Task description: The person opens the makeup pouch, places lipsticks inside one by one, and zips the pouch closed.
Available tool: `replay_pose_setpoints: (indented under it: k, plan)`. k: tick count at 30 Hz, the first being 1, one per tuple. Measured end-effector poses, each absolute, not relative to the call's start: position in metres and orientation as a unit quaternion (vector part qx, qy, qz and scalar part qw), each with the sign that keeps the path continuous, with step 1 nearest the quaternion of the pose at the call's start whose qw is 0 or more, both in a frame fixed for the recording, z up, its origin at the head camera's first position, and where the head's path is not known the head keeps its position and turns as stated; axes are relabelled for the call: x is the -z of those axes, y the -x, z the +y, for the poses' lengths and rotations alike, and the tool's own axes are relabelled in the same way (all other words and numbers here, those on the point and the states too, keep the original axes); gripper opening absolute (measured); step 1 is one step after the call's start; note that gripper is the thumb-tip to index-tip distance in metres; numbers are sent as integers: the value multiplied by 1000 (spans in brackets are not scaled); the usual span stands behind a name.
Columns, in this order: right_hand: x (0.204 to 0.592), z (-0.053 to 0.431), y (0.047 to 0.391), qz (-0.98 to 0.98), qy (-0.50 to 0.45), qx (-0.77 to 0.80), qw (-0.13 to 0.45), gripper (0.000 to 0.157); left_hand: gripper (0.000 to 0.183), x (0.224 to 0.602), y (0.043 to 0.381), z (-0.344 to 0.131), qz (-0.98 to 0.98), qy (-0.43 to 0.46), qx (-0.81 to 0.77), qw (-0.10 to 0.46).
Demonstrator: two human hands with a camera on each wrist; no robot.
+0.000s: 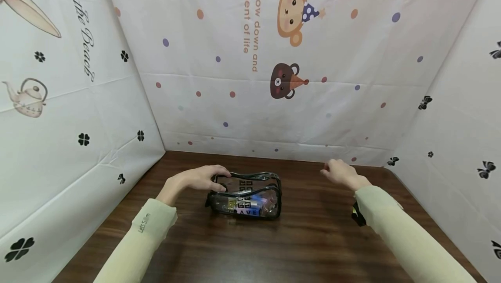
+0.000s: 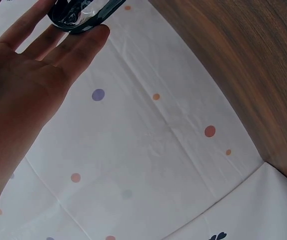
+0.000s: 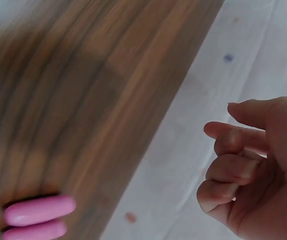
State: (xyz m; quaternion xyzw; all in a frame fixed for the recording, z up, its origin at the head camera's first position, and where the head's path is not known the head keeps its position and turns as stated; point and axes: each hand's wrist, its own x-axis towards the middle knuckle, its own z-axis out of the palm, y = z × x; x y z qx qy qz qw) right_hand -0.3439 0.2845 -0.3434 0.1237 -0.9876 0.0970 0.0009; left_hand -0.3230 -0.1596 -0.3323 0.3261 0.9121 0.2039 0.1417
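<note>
A clear travel pouch (image 1: 250,196) with black trim lies on the dark wooden table, several small colourful items (image 1: 250,204) showing through its side. My left hand (image 1: 203,178) holds the pouch at its left end, thumb on the near rim and fingers at the far rim. In the left wrist view, the pouch's black edge (image 2: 73,27) lies against the fingertips of that hand (image 2: 38,75). My right hand (image 1: 339,173) hovers right of the pouch, fingers loosely curled around nothing; the right wrist view shows this hand (image 3: 258,160) holding nothing.
Two pink rounded pieces (image 3: 38,210) lie on the wood in the right wrist view; their kind is unclear. Printed white cloth walls (image 1: 219,113) enclose the table (image 1: 250,252) at the back and both sides. A black and yellow item (image 1: 357,215) shows under my right sleeve.
</note>
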Motion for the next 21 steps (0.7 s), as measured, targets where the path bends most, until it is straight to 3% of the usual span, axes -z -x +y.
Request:
replay_pose_setpoints:
  k: [11, 17, 21]
  plan:
    - [363, 353, 334, -995, -43, -73, -54, 41, 50, 332, 325, -158, 911, -332, -202, 138]
    - [369, 374, 325, -993, -14, -73, -93, 26, 51, 332, 325, -158, 911, -332, -202, 142]
    - [373, 378, 322, -991, -13, -61, -116, 26, 52, 332, 325, -158, 911, -330, -201, 142]
